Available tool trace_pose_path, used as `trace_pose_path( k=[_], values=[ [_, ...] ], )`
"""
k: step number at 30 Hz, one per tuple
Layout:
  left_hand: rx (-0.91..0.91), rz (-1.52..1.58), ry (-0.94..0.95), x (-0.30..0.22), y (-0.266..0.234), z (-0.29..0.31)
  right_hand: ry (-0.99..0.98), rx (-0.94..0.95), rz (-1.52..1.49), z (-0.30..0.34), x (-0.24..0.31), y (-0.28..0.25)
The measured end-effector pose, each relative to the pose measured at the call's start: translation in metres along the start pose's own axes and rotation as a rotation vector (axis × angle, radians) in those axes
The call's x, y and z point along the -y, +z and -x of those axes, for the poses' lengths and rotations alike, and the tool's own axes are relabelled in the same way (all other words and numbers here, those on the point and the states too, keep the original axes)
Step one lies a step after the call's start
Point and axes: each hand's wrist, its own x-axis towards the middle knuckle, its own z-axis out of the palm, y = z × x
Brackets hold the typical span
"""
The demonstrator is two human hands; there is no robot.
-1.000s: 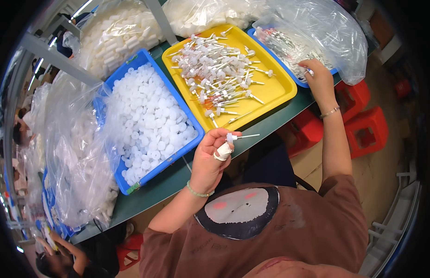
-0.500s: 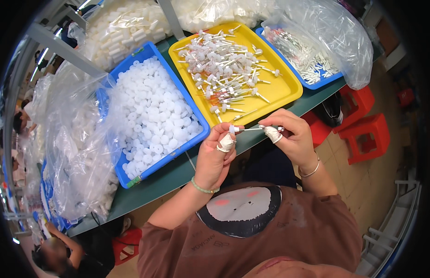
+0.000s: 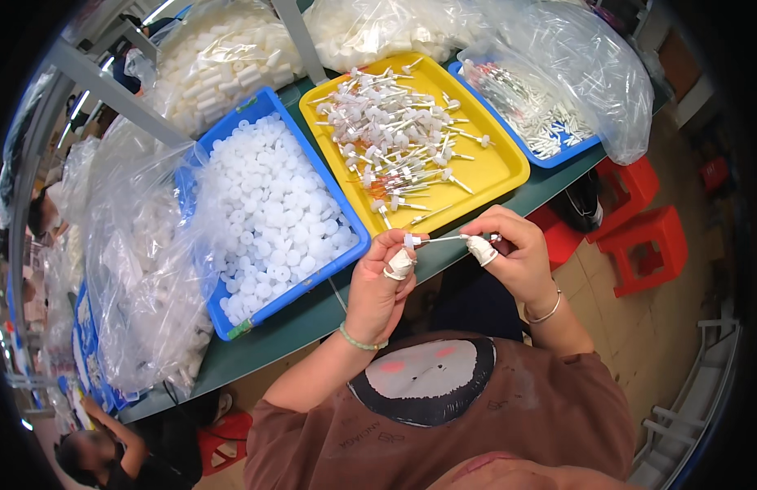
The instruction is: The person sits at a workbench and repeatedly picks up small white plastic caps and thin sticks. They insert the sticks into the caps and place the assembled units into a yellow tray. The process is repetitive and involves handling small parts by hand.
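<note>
My left hand (image 3: 375, 286) pinches a small translucent white plastic disc (image 3: 409, 241) at one end of a thin white rod (image 3: 442, 239). The rod's other end is in the closed fingers of my right hand (image 3: 521, 255), where a small metallic tip shows. White tape wraps both thumbs. Just beyond my hands lies a yellow tray (image 3: 488, 181) with a heap of similar disc-and-rod pieces (image 3: 395, 122). To its left, loose white discs (image 3: 272, 204) fill a blue tray (image 3: 293, 287).
At the right, a blue tray (image 3: 568, 155) holds small white sticks (image 3: 550, 131) under clear plastic (image 3: 603, 82). Bags of white cylinders (image 3: 219, 73) stand behind. A large plastic bag (image 3: 133, 269) lies left on the green table (image 3: 256, 351). Red stools (image 3: 648, 253) stand right; another person (image 3: 109, 449) sits lower left.
The trays and my hands sit slightly lower in the picture. Both hands keep their hold on the disc-and-rod piece, with only slight finger movement.
</note>
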Motion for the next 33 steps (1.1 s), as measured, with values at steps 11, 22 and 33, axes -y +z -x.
trace_pose_path(
  k=[11, 22, 33],
  values=[
    [-0.002, -0.025, 0.012, 0.000, 0.001, -0.001, 0.007, 0.025, 0.024, -0.001, 0.004, -0.002],
    [0.007, 0.001, -0.016, -0.001, -0.002, -0.001, 0.009, -0.015, -0.031, -0.006, 0.011, 0.024],
    [-0.014, -0.026, -0.014, -0.001, 0.000, 0.000, 0.259, -0.007, -0.414, -0.009, 0.008, 0.032]
  ],
)
